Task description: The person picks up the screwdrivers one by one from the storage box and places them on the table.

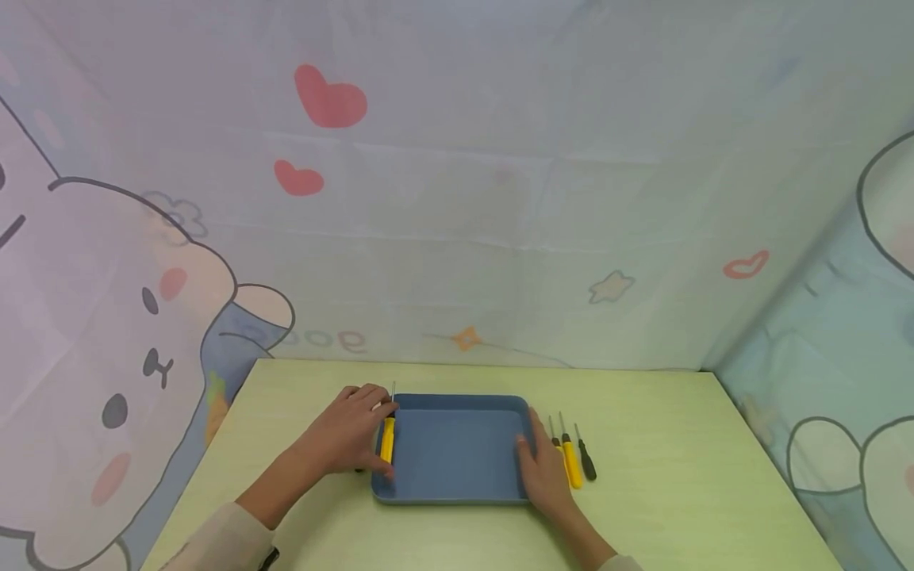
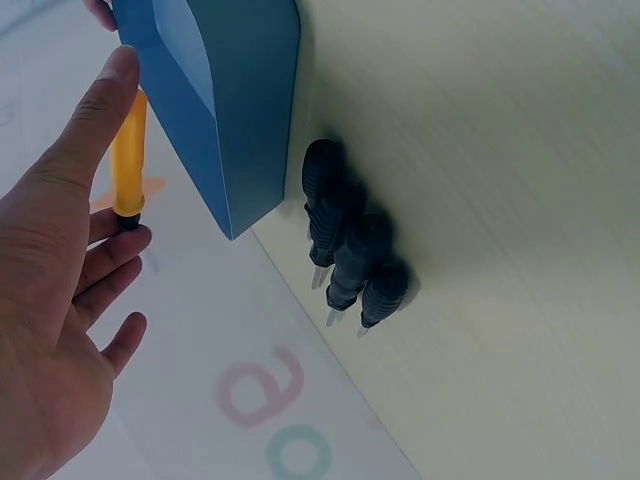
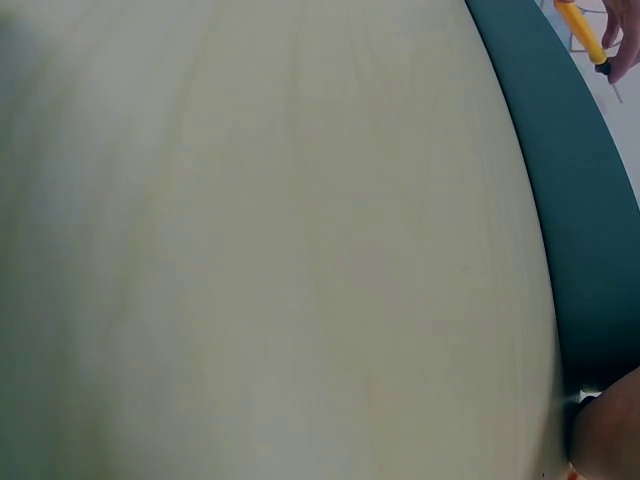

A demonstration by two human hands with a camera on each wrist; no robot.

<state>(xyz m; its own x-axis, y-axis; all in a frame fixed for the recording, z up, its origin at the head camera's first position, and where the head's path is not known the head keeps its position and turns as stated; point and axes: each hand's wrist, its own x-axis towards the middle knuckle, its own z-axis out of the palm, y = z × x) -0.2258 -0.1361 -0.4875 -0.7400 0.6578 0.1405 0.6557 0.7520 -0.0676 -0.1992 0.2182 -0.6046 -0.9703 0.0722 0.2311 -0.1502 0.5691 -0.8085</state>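
Observation:
My left hand [image 1: 348, 434] holds a yellow screwdriver [image 1: 387, 442] over the left side of a blue tray [image 1: 460, 456]. The thumb lies at the handle's butt end and the fingertips at its dark collar, as the left wrist view shows. The screwdriver's thin shaft points away from me. At the tray's right side, my right hand [image 1: 548, 477] grips the rim, thumb on the inner side and fingers outside. Several black-handled screwdrivers [image 2: 360, 255] lie on the table left of the tray, mostly hidden by the left hand in the head view.
Just right of the right hand lie a yellow screwdriver [image 1: 572, 464], a black one [image 1: 587, 463] and another partly covered by the hand. The pale table [image 1: 671, 452] meets a printed cloth backdrop [image 1: 457, 238] at its far edge, with cloth on both sides too.

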